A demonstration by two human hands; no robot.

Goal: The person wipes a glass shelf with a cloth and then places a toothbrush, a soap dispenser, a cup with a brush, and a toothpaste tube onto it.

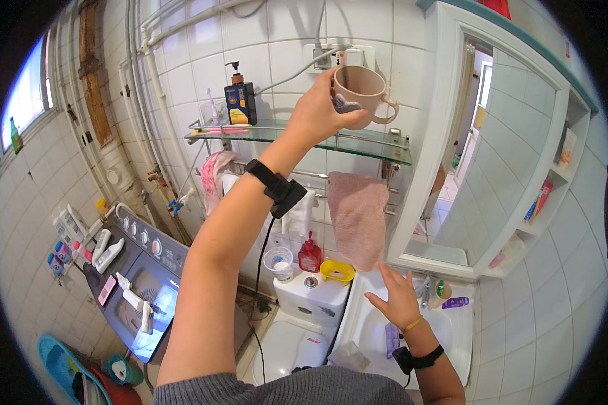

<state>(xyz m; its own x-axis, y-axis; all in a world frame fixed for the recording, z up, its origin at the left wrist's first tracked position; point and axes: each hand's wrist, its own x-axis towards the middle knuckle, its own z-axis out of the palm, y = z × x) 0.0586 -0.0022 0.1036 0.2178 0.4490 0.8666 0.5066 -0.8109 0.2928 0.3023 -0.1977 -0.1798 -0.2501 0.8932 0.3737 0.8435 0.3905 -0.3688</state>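
Observation:
My left hand (319, 109) grips a beige handled mug (359, 93) by its side, above the right part of a glass wall shelf (294, 139) with a metal rail. Fingers apart, my right hand (396, 299) hangs over the white washbasin (448, 334), just below a pink towel (358, 220) on the rack. A dark pump bottle (240, 104) stands at the shelf's left, beside a toothbrush in a clear cup (214, 110). In the basin lies a purple packet (392, 340).
On the toilet tank (309, 304) stand a clear cup (279, 264), a red pump bottle (310, 254) and a yellow soap dish (337, 272). A mirror cabinet (486, 152) juts out at right. The washing machine (137, 283) at left holds bottles and a phone. Cables hang from both wristbands.

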